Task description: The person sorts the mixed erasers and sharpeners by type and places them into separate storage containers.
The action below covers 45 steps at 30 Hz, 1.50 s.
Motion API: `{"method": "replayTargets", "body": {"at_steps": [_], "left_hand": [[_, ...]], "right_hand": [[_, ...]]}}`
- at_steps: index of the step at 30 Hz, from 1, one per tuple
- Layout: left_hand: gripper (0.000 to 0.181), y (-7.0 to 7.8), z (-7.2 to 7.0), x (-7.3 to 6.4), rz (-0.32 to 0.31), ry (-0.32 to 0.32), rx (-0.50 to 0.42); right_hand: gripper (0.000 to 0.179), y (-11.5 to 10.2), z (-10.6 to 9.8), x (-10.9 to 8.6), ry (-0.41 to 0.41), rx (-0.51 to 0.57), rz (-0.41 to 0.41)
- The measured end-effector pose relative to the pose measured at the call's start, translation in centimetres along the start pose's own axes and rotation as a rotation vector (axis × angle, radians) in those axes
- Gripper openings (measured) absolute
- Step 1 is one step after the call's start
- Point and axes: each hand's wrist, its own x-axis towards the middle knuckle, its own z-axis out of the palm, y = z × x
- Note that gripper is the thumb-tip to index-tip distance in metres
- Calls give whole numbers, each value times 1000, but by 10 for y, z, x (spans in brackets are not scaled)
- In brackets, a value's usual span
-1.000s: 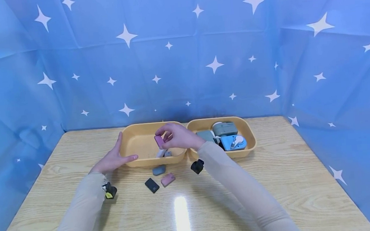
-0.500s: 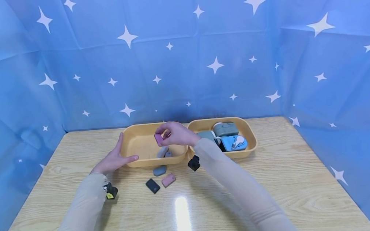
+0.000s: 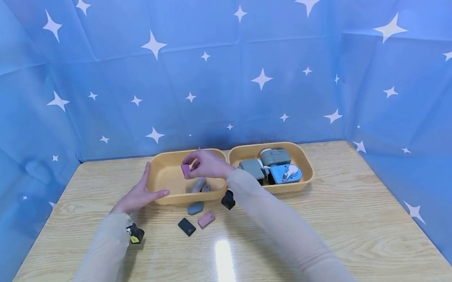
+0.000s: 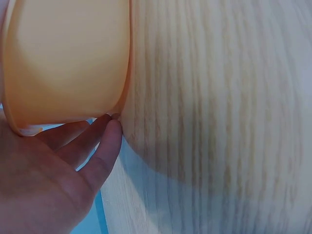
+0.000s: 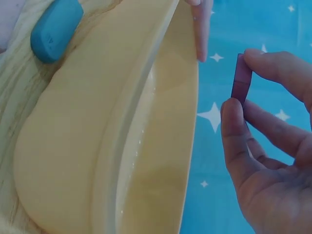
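My right hand (image 3: 208, 164) pinches a small flat purple block (image 3: 186, 170) between thumb and fingertips, over the left yellow tray (image 3: 182, 199). Seen by the right wrist camera, the block (image 5: 242, 78) stands on edge above the tray's rim. My left hand (image 3: 139, 195) rests against the tray's left end, fingers extended along its side and thumb at the front rim; the left wrist view shows the fingertips right at the tray's edge. Inside the tray, at its front, lie a long greyish piece (image 3: 199, 185) and a smaller blue-grey one (image 3: 206, 188).
In front of the tray lie a blue-grey rounded block (image 3: 195, 208), a black rectangular block (image 3: 187, 227) and a pink block (image 3: 206, 219). A second yellow tray (image 3: 294, 188) adjoins on the right, with grey-green boxes (image 3: 275, 157) and a blue device (image 3: 285, 174). Starry blue cloth (image 3: 221, 92) surrounds the table.
My right hand, still pinching the purple block, has moved a little left over the tray, leaving more of the pieces inside it visible. My left hand keeps its place.
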Motion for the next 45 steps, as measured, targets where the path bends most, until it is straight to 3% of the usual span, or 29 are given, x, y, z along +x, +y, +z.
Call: {"method": "replayTargets", "body": {"at_steps": [17,23,45], "left_hand": [[117,5,1,1,-1,-2,10],[116,4,2,1,-11,1,17],[116,5,1,-2,-22,5,12]], "right_hand": [[35,-2,13,13,-50,53,23],[46,3,13,6,-78,43,56],[34,8,14,-22,-47,27,-45]]}}
